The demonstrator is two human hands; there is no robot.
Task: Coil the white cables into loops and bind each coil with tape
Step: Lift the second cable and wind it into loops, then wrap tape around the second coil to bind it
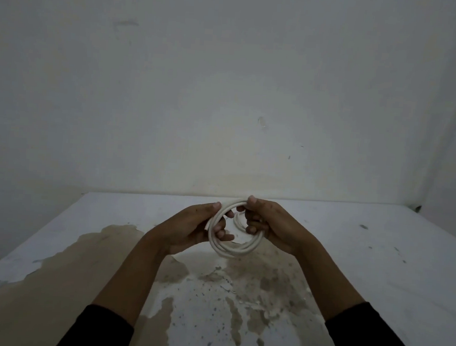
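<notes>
Both-handed grip, smooth round cable coil (pixel 229 247)

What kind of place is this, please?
Probably a bare indoor room or work corner: a plain stained wall, a white table with peeling, worn paint, and only a cable held in both hands.

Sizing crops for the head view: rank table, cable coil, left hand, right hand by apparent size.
1. Table, by far the largest.
2-3. Left hand and right hand: look alike, no ranking.
4. Cable coil, held in both; roughly hand-sized, so this placing is unsure.
</notes>
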